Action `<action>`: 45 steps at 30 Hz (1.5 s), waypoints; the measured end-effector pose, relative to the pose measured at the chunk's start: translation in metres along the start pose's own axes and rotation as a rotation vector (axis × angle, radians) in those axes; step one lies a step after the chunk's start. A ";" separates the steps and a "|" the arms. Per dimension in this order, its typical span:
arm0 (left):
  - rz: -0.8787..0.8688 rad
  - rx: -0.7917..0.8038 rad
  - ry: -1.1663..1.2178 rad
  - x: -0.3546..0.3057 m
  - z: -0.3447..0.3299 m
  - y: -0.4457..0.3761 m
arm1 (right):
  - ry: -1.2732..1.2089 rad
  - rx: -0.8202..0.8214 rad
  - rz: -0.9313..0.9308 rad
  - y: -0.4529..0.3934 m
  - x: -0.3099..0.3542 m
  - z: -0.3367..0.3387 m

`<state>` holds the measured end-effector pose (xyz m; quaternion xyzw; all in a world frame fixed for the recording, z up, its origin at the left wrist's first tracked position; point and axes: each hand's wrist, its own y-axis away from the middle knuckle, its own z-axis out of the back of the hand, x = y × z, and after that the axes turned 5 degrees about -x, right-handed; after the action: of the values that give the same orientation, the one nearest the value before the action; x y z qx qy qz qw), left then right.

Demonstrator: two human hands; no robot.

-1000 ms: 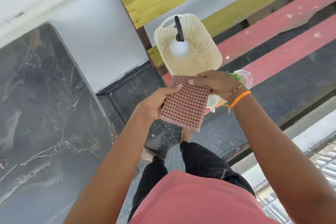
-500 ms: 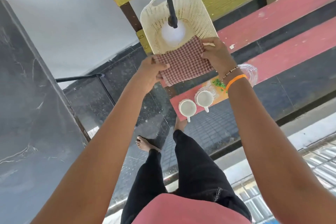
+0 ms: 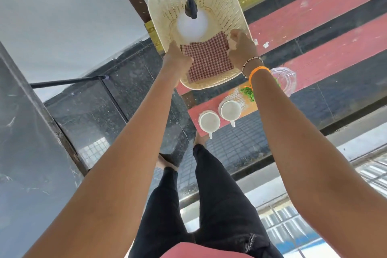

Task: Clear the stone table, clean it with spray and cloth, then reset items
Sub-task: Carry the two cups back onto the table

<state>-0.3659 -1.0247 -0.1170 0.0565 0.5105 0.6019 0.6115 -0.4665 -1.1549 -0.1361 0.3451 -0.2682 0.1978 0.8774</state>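
Note:
A folded red-checked cloth point(image 3: 209, 58) lies low inside the cream plastic basket point(image 3: 236, 14), which stands on a red bench. My left hand point(image 3: 177, 56) grips the cloth's left edge and my right hand point(image 3: 240, 48) grips its right edge. A white spray bottle point(image 3: 192, 24) with a black nozzle stands in the basket just beyond the cloth. The dark stone table point(image 3: 25, 153) shows at the far left.
Two white cups point(image 3: 219, 116) stand on the near end of the red bench point(image 3: 326, 56), beside a glass vase point(image 3: 284, 79) with green leaves and an orange mat. Yellow and red slats lie beyond. My legs and bare feet stand on dark floor below.
Both hands carried the cloth forward from in front of the basket and lowered it inside, next to the spray bottle. The view swung toward the bench, revealing the cups.

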 end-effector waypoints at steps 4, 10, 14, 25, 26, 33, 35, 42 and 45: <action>-0.060 0.003 0.041 0.006 0.000 0.026 | -0.010 -0.086 0.020 0.019 -0.006 0.005; 0.056 0.054 0.167 0.055 -0.014 0.085 | -0.161 -0.225 0.006 0.085 -0.035 -0.004; 0.307 0.177 0.143 0.105 -0.033 0.107 | -0.171 -0.217 -0.125 0.123 -0.076 -0.023; 0.634 0.349 0.336 0.145 -0.088 0.108 | -0.110 -0.010 -0.391 0.140 -0.143 -0.070; 0.646 0.354 0.370 0.147 -0.090 0.106 | -0.092 0.017 -0.378 0.138 -0.144 -0.072; 0.596 0.398 0.415 0.162 -0.090 0.105 | -0.064 0.072 -0.407 0.138 -0.139 -0.085; 0.526 0.300 0.379 0.163 -0.086 0.102 | -0.077 0.048 -0.384 0.141 -0.131 -0.085; 0.428 0.146 0.386 0.155 -0.052 0.107 | -0.035 0.054 -0.337 0.160 -0.084 -0.086; 0.361 0.071 0.469 0.150 -0.021 0.124 | -0.092 0.029 -0.249 0.178 -0.046 -0.087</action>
<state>-0.5016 -0.8840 -0.1258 0.0271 0.6403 0.6792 0.3576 -0.5686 -0.9786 -0.1288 0.3970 -0.2604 0.0752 0.8769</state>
